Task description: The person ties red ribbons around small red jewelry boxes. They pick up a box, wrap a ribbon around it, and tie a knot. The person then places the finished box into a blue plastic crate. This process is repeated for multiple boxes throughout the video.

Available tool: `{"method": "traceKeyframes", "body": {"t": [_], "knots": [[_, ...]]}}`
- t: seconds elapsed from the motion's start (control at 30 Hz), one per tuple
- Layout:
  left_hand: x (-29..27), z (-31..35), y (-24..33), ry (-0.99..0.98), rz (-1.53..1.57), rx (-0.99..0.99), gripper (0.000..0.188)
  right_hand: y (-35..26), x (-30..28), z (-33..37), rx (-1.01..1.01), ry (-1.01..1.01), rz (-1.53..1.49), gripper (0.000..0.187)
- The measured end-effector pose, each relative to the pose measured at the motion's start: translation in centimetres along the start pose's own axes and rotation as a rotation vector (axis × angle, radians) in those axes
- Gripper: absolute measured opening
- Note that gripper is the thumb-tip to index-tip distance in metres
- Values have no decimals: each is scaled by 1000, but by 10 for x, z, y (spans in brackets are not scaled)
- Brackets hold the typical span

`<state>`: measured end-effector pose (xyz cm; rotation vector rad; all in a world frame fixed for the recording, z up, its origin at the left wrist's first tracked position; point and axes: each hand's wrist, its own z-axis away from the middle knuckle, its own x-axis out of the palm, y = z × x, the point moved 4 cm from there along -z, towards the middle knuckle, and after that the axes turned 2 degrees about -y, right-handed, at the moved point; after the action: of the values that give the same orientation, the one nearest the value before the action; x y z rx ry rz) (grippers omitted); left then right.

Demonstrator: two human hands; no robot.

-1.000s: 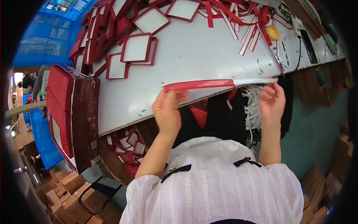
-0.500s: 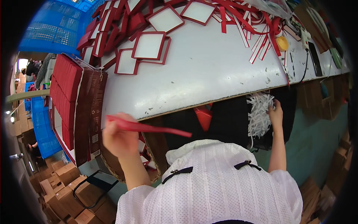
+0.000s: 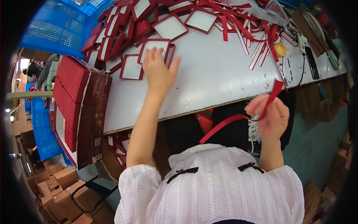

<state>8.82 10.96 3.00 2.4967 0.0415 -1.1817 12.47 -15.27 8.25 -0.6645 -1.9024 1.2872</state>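
Note:
My left hand [image 3: 159,71] is stretched out over the white table [image 3: 209,80], fingers spread, resting on a red-rimmed square box lid with a white inside [image 3: 153,49]. My right hand [image 3: 269,116] is at the table's front edge and pinches a long red paper strip [image 3: 238,119] that runs from above the hand down toward my chest. More red-rimmed lids [image 3: 130,68] lie next to the left hand.
A heap of red lids and loose red and white strips [image 3: 238,26] covers the table's far part. A stack of red sheets in a brown carton [image 3: 76,100] stands at the left, a blue crate [image 3: 59,33] behind it. Cardboard boxes [image 3: 63,183] sit on the floor.
The red strip has passed from my left hand to my right hand. My left hand has gone from below the table edge up onto the lid on the table.

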Motion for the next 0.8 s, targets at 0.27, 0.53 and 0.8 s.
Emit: {"method": "traceKeyframes", "body": {"t": [0.27,0.53,0.8], "knots": [[-11,0,-23,133,1427,-713,22,14,-13,-7,106,27,182,28],[-38,40,64,-180,2509,-1001,35,33,18,-42,275,66,-16,12],[-47,57,105,-176,1087,41,52,53,33,-37,284,220,-310,19]]}}
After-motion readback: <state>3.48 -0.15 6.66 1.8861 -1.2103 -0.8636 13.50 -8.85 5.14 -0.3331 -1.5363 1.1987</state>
